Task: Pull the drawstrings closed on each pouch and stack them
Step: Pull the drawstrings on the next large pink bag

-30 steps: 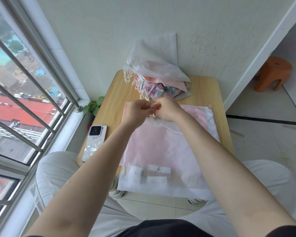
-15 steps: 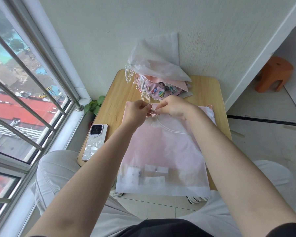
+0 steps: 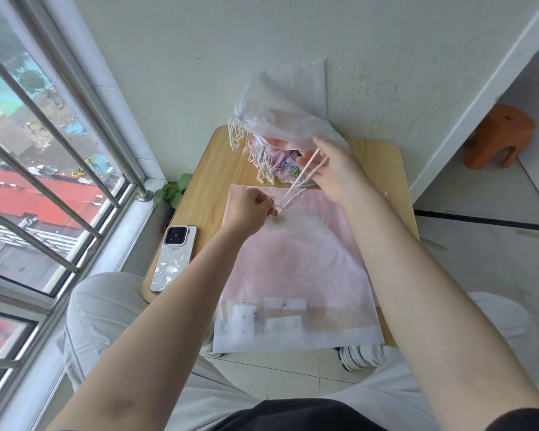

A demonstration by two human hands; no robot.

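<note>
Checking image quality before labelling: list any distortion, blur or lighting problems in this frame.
Head view: wide-angle bending bows the window bars and wall edges; a smeared blurry patch covers the pouch near its bottom; soft, even daylight, no harsh glare.

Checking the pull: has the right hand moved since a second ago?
Yes. The right hand has gone up and rightward from the pouch mouth, toward the stack, drawing the cords out.

phone (image 3: 175, 259) lies left of pouch (image 3: 296, 269) on table (image 3: 218, 169).
</note>
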